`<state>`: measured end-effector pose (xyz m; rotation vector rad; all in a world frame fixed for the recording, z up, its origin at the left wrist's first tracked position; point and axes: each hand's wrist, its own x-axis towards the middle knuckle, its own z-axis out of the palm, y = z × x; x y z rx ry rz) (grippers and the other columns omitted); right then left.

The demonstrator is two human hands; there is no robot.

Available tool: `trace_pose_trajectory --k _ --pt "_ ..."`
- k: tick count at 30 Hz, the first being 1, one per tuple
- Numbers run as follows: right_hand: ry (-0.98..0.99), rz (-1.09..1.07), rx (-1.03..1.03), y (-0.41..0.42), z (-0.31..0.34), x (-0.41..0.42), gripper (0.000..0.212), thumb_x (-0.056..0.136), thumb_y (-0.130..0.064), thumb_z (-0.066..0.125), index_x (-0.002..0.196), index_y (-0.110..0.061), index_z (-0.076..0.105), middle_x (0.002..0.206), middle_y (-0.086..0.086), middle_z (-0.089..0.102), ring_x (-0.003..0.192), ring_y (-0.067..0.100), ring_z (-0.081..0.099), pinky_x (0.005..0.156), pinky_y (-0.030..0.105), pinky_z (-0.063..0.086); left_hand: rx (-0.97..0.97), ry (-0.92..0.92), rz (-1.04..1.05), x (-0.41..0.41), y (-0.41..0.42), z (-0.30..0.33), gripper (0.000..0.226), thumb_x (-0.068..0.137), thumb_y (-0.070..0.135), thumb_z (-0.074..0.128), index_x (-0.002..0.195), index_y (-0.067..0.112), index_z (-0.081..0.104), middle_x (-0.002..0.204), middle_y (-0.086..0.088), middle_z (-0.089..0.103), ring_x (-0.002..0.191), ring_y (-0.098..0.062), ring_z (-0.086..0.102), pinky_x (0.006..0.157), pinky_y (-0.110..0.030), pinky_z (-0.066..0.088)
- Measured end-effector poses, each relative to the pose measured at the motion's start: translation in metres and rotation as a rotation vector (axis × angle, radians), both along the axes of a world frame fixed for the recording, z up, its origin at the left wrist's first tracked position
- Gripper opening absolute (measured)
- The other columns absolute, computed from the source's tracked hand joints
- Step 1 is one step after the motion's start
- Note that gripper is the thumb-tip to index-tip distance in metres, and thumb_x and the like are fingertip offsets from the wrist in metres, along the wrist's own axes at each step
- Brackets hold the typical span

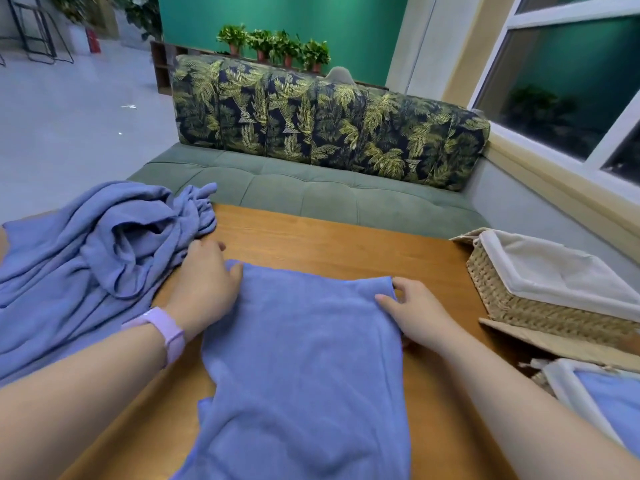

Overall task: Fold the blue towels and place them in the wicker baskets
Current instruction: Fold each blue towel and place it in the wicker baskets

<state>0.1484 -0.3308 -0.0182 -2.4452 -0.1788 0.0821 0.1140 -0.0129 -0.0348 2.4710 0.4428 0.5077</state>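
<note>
A blue towel (304, 368) lies spread lengthwise on the wooden table (329, 237), its near end running off the bottom of the view. My left hand (204, 282) grips the towel's far left corner, and my right hand (415, 313) pinches its far right corner. A heap of crumpled blue towels (86, 258) lies at the left of the table. At the right stands a wicker basket (512, 303) with a white cloth lining and nothing visible inside. A second lined basket (571, 386) at the lower right holds a folded blue towel (613, 403).
A green bench seat (311, 188) with a leaf-patterned back cushion (325, 123) runs along the table's far edge. A window wall closes the right side. Potted plants (273, 46) stand behind the bench. Open grey floor lies to the far left.
</note>
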Motion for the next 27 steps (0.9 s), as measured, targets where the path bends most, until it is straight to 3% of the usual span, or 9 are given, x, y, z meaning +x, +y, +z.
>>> trace_pose_trajectory --k 3,5,8,10,12,15,22,27 --pt "-0.175 -0.139 -0.379 0.005 0.01 0.001 0.03 0.095 -0.03 0.055 0.123 -0.02 0.055 0.117 0.006 0.059 0.106 0.031 0.059 0.081 0.04 0.049 0.373 -0.037 -0.201 -0.018 -0.018 0.001 0.03 0.086 0.016 0.052 0.109 0.0 0.063 0.114 -0.021 0.058 0.102 -0.042 0.056 0.088 -0.051 0.05" --pt "-0.282 -0.146 -0.46 0.021 0.016 -0.015 0.034 0.096 -0.032 0.053 0.126 -0.017 0.052 0.123 0.006 0.05 0.113 0.03 0.054 0.083 0.04 0.046 0.413 0.174 -0.294 -0.032 -0.039 0.002 0.036 0.094 0.029 0.043 0.112 0.003 0.06 0.123 -0.021 0.055 0.113 -0.039 0.053 0.098 -0.047 0.045" --pt "-0.282 -0.029 -0.516 0.051 -0.002 -0.045 0.04 0.098 -0.043 0.04 0.122 -0.016 0.058 0.125 0.008 0.054 0.12 0.03 0.051 0.093 0.04 0.044 0.435 0.483 -0.288 -0.044 -0.058 -0.013 0.083 0.095 0.065 0.027 0.147 0.0 0.032 0.157 -0.023 0.027 0.147 -0.035 0.023 0.121 -0.043 0.02" --pt "-0.197 0.011 -0.539 0.058 -0.025 -0.057 0.064 0.097 -0.056 0.027 0.142 -0.015 0.047 0.149 0.011 0.044 0.14 0.03 0.037 0.113 0.039 0.032 0.404 0.449 -0.246 -0.048 -0.061 -0.024 0.11 0.078 0.08 0.006 0.158 0.005 0.012 0.167 -0.015 0.006 0.154 -0.028 0.002 0.124 -0.045 0.006" --pt "-0.114 0.034 -0.504 0.053 -0.037 -0.051 0.077 0.097 -0.065 0.024 0.159 -0.018 0.021 0.167 0.008 0.013 0.154 0.024 0.008 0.125 0.038 0.008 0.388 0.358 -0.208 -0.046 -0.06 -0.031 0.116 0.069 0.081 -0.002 0.159 0.011 0.012 0.168 -0.008 0.006 0.155 -0.023 0.001 0.125 -0.046 0.005" --pt "-0.116 0.076 -0.505 0.044 -0.036 -0.027 0.084 0.094 -0.071 0.025 0.161 -0.022 0.009 0.168 0.004 -0.003 0.155 0.019 -0.007 0.125 0.037 -0.002 0.384 0.322 -0.189 -0.032 -0.053 -0.031 0.115 0.07 0.085 0.001 0.16 0.016 0.013 0.168 -0.003 0.005 0.155 -0.02 0.0 0.125 -0.046 0.003" --pt "-0.1 0.065 -0.486 0.044 -0.035 0.037 0.088 0.089 -0.078 0.026 0.16 -0.028 0.012 0.168 0.0 -0.002 0.154 0.015 -0.007 0.125 0.036 -0.003 0.399 0.344 -0.226 0.035 -0.034 -0.022 0.121 0.06 0.093 0.003 0.159 0.025 0.014 0.168 0.001 0.003 0.155 -0.015 -0.001 0.125 -0.042 0.003" --pt "-0.072 0.047 -0.49 0.052 -0.034 0.075 0.088 0.089 -0.078 0.027 0.16 -0.029 0.011 0.168 0.002 -0.005 0.154 0.017 -0.008 0.125 0.036 -0.004 0.39 0.369 -0.177 0.074 -0.034 -0.029 0.116 0.066 0.095 0.013 0.16 0.027 0.011 0.169 -0.001 0.001 0.155 -0.016 -0.006 0.124 -0.044 -0.001"
